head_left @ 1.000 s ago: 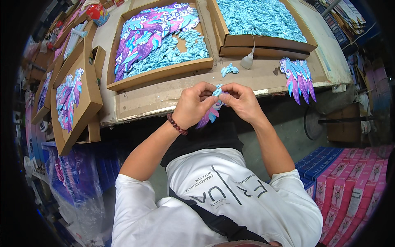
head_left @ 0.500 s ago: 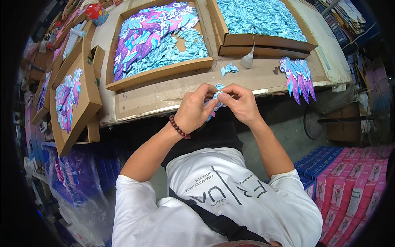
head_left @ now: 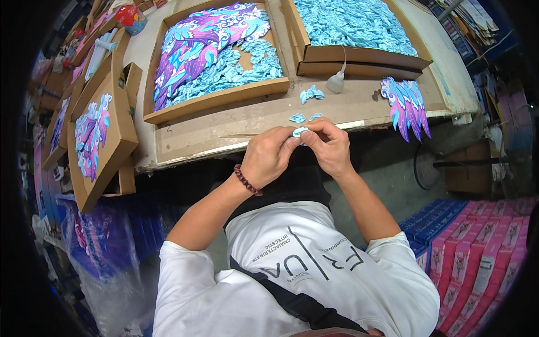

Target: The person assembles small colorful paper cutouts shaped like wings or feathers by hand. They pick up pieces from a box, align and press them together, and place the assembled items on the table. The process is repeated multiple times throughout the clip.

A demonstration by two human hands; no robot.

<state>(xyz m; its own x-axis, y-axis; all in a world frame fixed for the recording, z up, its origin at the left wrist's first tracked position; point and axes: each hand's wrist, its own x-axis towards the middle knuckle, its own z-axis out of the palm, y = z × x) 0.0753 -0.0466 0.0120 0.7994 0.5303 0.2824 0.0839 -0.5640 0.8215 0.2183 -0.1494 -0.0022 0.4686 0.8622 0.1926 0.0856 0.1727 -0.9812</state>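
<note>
My left hand (head_left: 266, 153) and my right hand (head_left: 332, 150) meet just in front of the table's near edge. Fingers and thumbs of both pinch a small light-blue leaf-shaped piece (head_left: 300, 132); whatever is under it is mostly covered by the fingers. Just beyond the fingertips, a loose light-blue piece (head_left: 297, 118) rests on the table edge, with another small piece (head_left: 315, 116) to its right. Farther in lies a little cluster of light-blue pieces (head_left: 311, 94), near a pale teardrop-shaped bottle (head_left: 336, 83) with a thin spout.
A cardboard tray (head_left: 219, 100) contains purple-blue wing shapes and blue pieces. Beside it, a deeper cardboard box (head_left: 359, 68) is full of blue pieces. Several purple-blue shapes (head_left: 405, 106) overhang the table edge at right. Open cartons (head_left: 115, 135) stand left; pink boxes (head_left: 477, 247) are stacked lower right.
The purple and pink bits that showed below my fingers are out of sight. Two loose blue pieces now show on the table edge beyond my hands. My hands have shifted slightly downward.
</note>
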